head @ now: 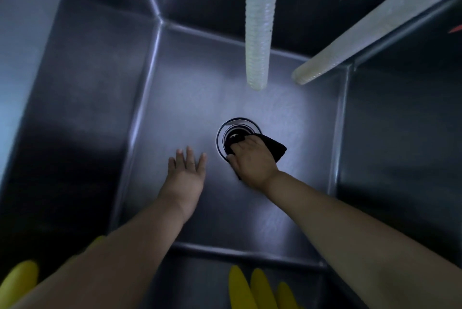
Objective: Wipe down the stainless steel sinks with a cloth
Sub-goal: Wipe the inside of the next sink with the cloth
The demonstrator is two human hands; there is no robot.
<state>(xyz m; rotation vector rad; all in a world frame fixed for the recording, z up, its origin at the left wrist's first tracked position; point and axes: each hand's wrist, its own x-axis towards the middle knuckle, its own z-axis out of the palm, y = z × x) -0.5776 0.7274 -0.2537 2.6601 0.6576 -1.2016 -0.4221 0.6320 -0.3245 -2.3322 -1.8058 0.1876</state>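
The black cloth (pixel 273 148) lies under the right hand (pixel 252 162) at the near-right edge of the drain (pixel 233 133) in the floor of the steel sink (pixel 190 98), its fingers curled down over the cloth and pressing it onto the drain's rim. The left hand (pixel 186 173) rests flat left of the drain with fingers straight and spread, holding nothing. Both forearms reach down into the basin toward the drain.
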